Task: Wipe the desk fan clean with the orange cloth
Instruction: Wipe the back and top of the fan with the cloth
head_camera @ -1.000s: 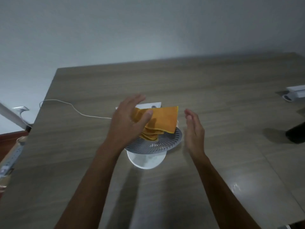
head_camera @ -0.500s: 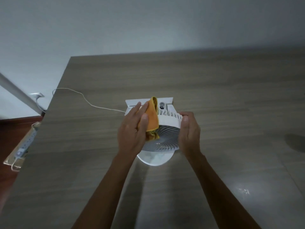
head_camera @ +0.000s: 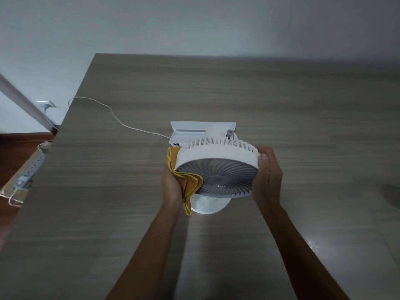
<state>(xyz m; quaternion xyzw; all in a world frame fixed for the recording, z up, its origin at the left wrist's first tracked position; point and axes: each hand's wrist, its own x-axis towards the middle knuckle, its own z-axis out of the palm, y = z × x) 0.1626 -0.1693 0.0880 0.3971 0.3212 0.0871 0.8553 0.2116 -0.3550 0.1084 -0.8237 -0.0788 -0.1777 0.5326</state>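
A white desk fan [head_camera: 218, 167] stands on its round base in the middle of the wooden desk [head_camera: 281, 100], its grey grille tilted up toward me. My left hand [head_camera: 172, 185] holds the folded orange cloth [head_camera: 190, 185] against the fan's left rim, and the cloth hangs down over the lower left of the grille. My right hand [head_camera: 267, 176] grips the fan's right rim, thumb on the front edge and fingers round the back.
A white cord [head_camera: 112, 113] runs from the fan's back across the desk and off its left edge. A power strip [head_camera: 30, 167] lies on the floor at the left. A dark shadow or object shows at the far right edge.
My left hand slid the cloth from the top of the fan down to its left rim. My right hand closed on the right rim, and the fan head now tilts more toward me.
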